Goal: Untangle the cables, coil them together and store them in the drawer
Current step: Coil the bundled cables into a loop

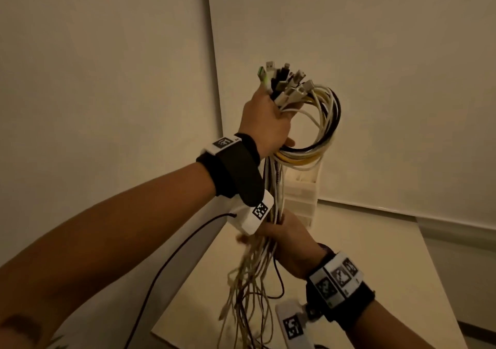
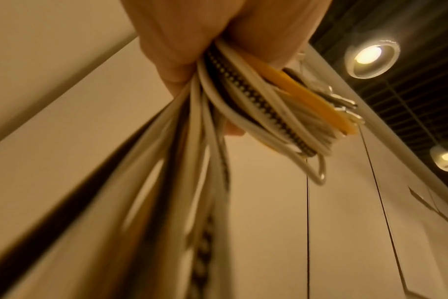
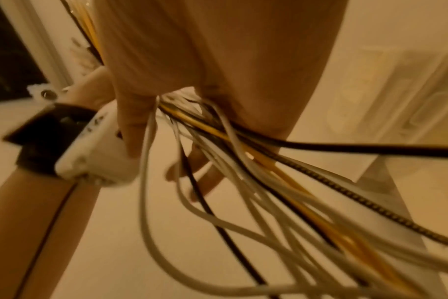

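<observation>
Low in the frame, the right hand (image 1: 279,237) reaches up from the lower right, its fingers curled round the hanging cables (image 1: 271,187), whose loose tails dangle toward the pale surface (image 1: 349,254) below. Higher, at frame centre, the left hand (image 1: 264,117) is raised with forearm slanting up from the lower left, gripping the coiled loop and its bunched plugs. Behind them stands a pale drawer unit (image 1: 300,198) against the wall.

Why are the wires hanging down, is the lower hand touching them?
Touching. In the head view the right hand holds the hanging cables; the right wrist view shows them running through its palm.
</observation>
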Available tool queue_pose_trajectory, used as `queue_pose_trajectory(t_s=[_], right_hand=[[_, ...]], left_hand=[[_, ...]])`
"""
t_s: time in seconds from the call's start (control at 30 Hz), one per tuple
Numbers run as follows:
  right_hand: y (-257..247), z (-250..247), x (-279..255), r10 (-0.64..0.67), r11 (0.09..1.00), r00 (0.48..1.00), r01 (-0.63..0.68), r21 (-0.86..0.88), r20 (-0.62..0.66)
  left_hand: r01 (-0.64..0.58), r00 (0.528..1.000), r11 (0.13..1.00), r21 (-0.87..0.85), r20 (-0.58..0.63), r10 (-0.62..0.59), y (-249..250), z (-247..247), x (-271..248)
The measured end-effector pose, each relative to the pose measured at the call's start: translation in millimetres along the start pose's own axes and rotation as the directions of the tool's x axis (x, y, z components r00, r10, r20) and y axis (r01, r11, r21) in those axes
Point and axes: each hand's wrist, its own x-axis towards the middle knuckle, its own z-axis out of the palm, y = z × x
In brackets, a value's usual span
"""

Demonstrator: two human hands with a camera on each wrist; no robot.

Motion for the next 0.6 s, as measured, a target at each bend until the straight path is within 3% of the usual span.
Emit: queue_pose_trajectory(t_s=[0.23, 0.37, 0.43, 0.6], right_hand=[[2, -23, -26, 0.125, 0.958, 0.978, -0.163, -0.234, -0.170], [1, -34, -50, 0.102, 0.889, 0.966, -0.196, -0.414, -0.240], [-7, -40, -61, 0.056, 0.815, 0.958, -0.206, -0.541, -0.280], [-12, -44, -71, -0.018, 0.571, 0.949, -0.249, -0.782, -0.315]], left_hand=[[0.101, 0.991, 0.994, 0.046, -0.089, -0.096, -21, -9, 16], [0.075, 0.986, 0.977, 0.199, -0.161, -0.043, -33, -19, 17], [0.065, 0.982, 0.954, 0.292, -0.190, -0.009, -43, -26, 17], [0.073, 0.969, 0.948, 0.309, -0.245, 0.006, -55, -30, 16]])
